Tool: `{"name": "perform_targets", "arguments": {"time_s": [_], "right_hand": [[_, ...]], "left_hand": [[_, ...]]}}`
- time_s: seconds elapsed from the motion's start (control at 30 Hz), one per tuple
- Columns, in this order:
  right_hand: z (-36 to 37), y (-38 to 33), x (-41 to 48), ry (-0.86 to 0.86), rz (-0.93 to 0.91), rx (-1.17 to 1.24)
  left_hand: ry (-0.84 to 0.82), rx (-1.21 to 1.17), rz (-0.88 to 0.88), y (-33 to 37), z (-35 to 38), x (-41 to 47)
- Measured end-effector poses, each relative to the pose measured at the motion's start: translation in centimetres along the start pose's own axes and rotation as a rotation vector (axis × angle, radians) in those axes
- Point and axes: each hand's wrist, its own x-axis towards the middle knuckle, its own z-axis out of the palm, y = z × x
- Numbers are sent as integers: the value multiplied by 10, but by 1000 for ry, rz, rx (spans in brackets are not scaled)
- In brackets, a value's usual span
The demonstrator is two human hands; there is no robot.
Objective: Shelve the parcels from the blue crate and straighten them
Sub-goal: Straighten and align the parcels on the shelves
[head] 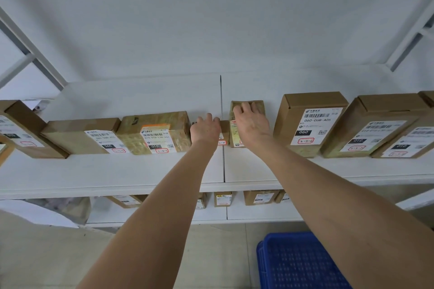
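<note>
A row of brown cardboard parcels with white labels stands along a white shelf. My left hand rests on a small low parcel at the shelf's middle seam, fingers curled over its top. My right hand lies on a small taped parcel just right of it, fingers spread over its top toward the back. The blue crate sits on the floor at lower right; the part in view holds nothing.
A taped parcel stands just left of my left hand, and a taller box right of my right hand. More parcels sit on the lower shelf. Slanted white frame posts flank both shelf ends.
</note>
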Motion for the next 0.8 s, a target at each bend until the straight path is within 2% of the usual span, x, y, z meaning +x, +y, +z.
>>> {"name": "perform_targets", "arguments": {"time_s": [0.37, 0.5, 0.8], "right_hand": [[0, 2, 2, -27, -25, -50], [-17, 9, -13, 16, -86, -93], [-63, 62, -80, 272, -258, 40]], "left_hand": [[-31, -49, -5, -3, -1, 4], [21, -100, -50, 4, -22, -2], [236, -217, -75, 59, -96, -57]]}}
